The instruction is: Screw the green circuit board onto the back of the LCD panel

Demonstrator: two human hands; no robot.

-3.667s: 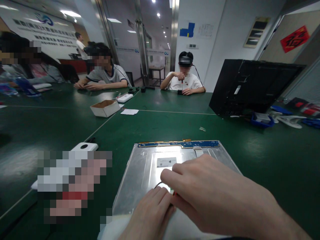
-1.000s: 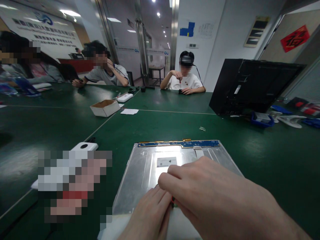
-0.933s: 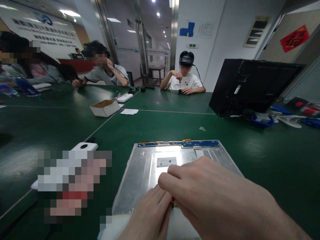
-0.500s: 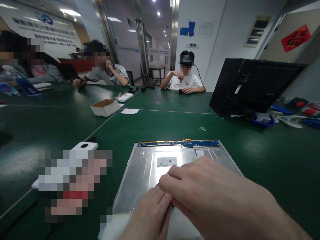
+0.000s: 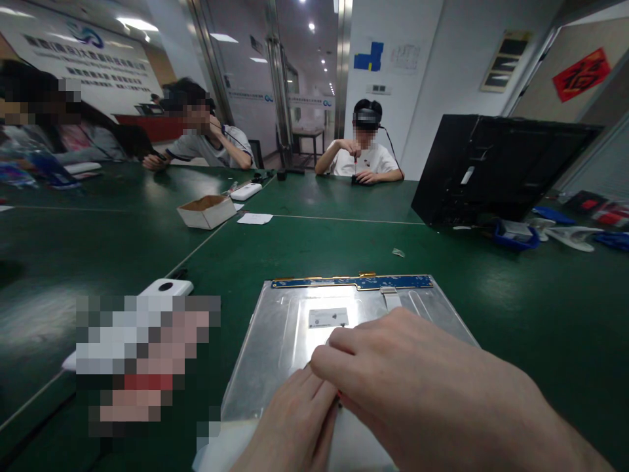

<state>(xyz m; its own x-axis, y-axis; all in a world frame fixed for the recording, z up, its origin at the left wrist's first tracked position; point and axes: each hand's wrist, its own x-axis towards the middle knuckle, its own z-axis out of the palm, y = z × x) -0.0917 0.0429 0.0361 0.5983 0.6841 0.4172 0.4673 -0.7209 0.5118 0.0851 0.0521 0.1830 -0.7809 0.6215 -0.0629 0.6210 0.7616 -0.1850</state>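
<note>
A flat display panel (image 5: 275, 328) with a shiny metal back lies in front of me. A narrow blue circuit board (image 5: 334, 283) runs along its far edge, and a pale label (image 5: 328, 318) sits near its middle. My right hand (image 5: 407, 380) is closed over the panel, fingertips curled down and meeting my left hand. Just below it, my left hand (image 5: 295, 416) has its fingers together, close to the panel's surface. A small bit of red and something dark show between the hands; what they grip is mostly hidden. The panel's near part looks white.
On the green table (image 5: 314, 246), a white device (image 5: 170, 288) lies to the left, partly blurred out. Further off are an open carton (image 5: 209, 213), a white card (image 5: 254, 219), a black monitor (image 5: 506, 170) and a blue tray (image 5: 515, 237). Several people sit across the table.
My right hand has shifted very slightly over the panel. Everything else on the table stays where it was.
</note>
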